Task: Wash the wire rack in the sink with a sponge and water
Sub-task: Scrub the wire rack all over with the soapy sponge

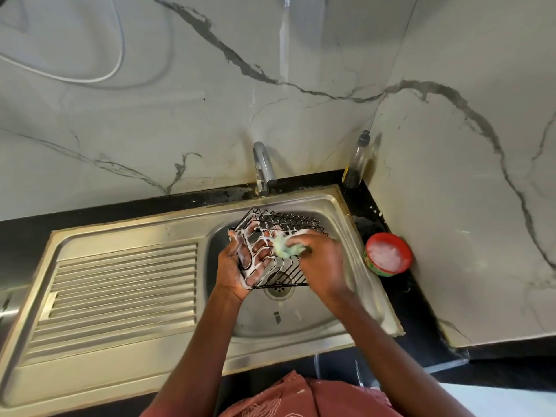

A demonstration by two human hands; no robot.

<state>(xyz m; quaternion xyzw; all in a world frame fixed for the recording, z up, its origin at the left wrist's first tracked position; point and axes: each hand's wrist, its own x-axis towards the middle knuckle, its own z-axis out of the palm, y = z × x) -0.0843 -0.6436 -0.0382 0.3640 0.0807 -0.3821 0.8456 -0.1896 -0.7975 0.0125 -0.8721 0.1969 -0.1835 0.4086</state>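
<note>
right hand (323, 266) fingers pinch sponge (287, 248) against wire rack (276, 248); left hand (237, 266) fingers curl around its sudsy end.

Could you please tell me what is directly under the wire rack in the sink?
Under the wire rack, the sink basin's drain shows through the wires. The left hand and right hand cover the rest beneath.

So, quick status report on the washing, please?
Left hand grips soapy wire rack over sink. Right hand scrubs with green sponge. Nothing in the way.
</note>
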